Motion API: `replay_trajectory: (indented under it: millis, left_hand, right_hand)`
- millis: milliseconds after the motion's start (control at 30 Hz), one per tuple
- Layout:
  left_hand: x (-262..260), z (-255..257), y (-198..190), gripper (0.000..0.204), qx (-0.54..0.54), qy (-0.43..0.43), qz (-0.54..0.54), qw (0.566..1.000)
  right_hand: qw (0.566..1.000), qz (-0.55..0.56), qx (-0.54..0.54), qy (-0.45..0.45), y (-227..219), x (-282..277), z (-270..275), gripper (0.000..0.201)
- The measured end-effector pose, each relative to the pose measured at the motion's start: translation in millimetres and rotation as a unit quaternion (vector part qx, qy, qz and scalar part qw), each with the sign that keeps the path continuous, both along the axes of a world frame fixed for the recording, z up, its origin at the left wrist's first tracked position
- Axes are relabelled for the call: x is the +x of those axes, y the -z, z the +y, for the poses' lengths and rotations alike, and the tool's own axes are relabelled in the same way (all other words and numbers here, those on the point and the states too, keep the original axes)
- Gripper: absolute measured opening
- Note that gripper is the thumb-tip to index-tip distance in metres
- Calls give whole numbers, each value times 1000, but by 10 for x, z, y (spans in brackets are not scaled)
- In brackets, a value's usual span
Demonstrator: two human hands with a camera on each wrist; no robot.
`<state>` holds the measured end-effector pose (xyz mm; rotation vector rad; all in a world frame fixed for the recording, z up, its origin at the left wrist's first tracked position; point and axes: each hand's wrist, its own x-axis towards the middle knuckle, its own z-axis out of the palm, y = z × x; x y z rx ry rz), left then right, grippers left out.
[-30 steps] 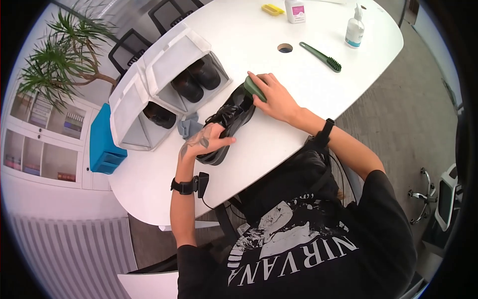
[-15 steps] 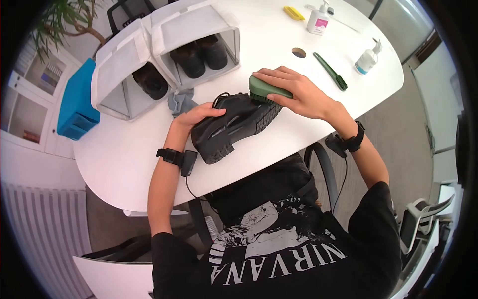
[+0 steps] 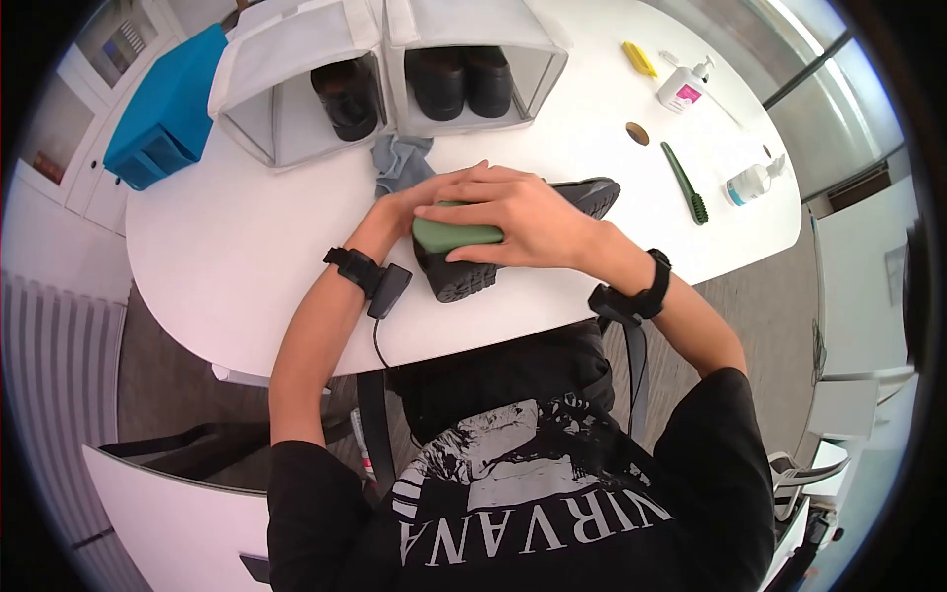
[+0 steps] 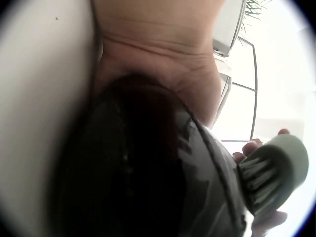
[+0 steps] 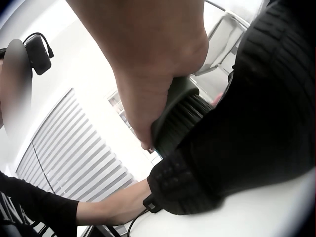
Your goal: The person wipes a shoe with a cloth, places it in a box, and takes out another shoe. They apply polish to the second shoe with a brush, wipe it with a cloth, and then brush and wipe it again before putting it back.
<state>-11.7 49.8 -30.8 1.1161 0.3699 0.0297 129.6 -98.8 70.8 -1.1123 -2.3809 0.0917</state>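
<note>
A black lace-up shoe [image 3: 597,196] lies on the white table, its chunky heel toward the left and its toe to the right. My right hand [image 3: 538,222] grips a green shoe brush [image 3: 456,236] over the heel end, thumb on the near side and fingers over the back. In the left wrist view the bristles of the brush [image 4: 276,170] face the side of the shoe [image 4: 133,173]. My left hand [image 3: 422,197] holds the shoe from the far side, its fingers partly hidden behind my right hand. The right wrist view shows the ridged sole [image 5: 276,64] up close.
Behind the shoe lies a grey-blue cloth [image 3: 401,163], before two white shoe boxes [image 3: 296,49] with dark shoes inside. A blue bin [image 3: 168,109] stands at left. To the right are a slim green brush [image 3: 684,183], a pump bottle [image 3: 683,89], a spray bottle [image 3: 752,185] and a yellow item [image 3: 639,59].
My right hand has carried the brush from the shoe's toe end leftward to the heel. My left hand stays at the shoe, which has tilted from sole-down to show more of its side.
</note>
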Motion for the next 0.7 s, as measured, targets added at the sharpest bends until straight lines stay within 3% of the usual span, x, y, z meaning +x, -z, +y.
replay_trajectory:
  millis: [67,167,267,333,500,567,600,700]
  left_hand:
    - [-22,25,80,57,-26,22,-1,999]
    - [68,145,195,56,-102,75,18,992]
    - [-6,-48,-147,54,-71,41,60,995]
    - [17,0,-54,55,-58,52,66,995]
    - [53,65,65,47,-20,30,102,994]
    - [40,153,297,46,-69,36,52,996]
    - [15,132,275,45,-96,36,27,994]
    - [1,103,163,46,-33,31,66,997]
  right_hand:
    - [999,-24,-18,14,-73,191,-50,53]
    - [988,-61,-61,127,-335,677,-303,56]
    - [964,-44,-88,248,-279,1289,-510,56]
    - [951,14,-111,289,-173,1425,-570,54]
    - [986,8,-97,138,-272,699,-253,50]
    - [993,1,-92,68,-215,399,-115,48]
    - [995,-9,-90,32,-190,331,-78,48]
    - [993,-41,-107,27,-365,479,-148,53]
